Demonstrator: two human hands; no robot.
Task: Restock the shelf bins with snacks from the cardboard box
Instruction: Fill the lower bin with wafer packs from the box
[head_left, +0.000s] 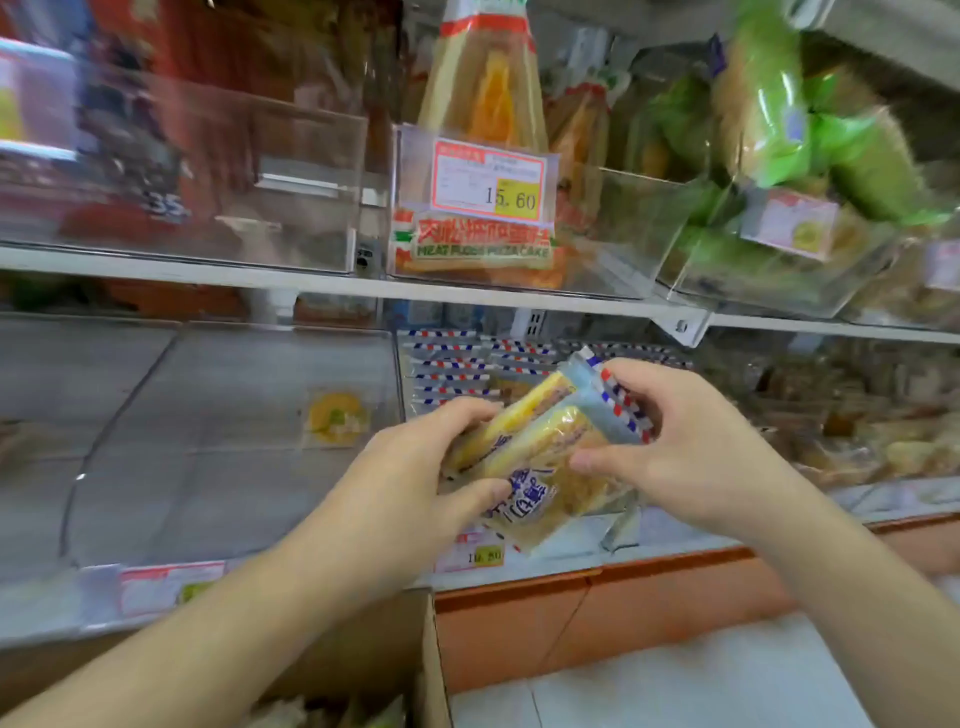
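Both hands hold a small stack of clear-wrapped yellow sandwich-cake snack packs (540, 447) in front of the lower shelf. The left hand (410, 467) grips the stack from the left side: its fingers (467, 410) curl over the top edge and the thumb presses the printed front of the lowest pack. The right hand (691, 441) pinches the upper ends of the packs, at the red-and-blue striped wrapper seal, between curled fingers and thumb. Directly behind the stack stands a clear plastic shelf bin (457, 364) holding more packs with the same striped edging. To its left, a clear bin (234, 415) carries a round yellow label. On the upper shelf, a clear bin with a red-bordered price tag (488, 182) holds meat floss pizza cake packs. A brown cardboard box (431, 665) shows at the bottom edge, below the left forearm.
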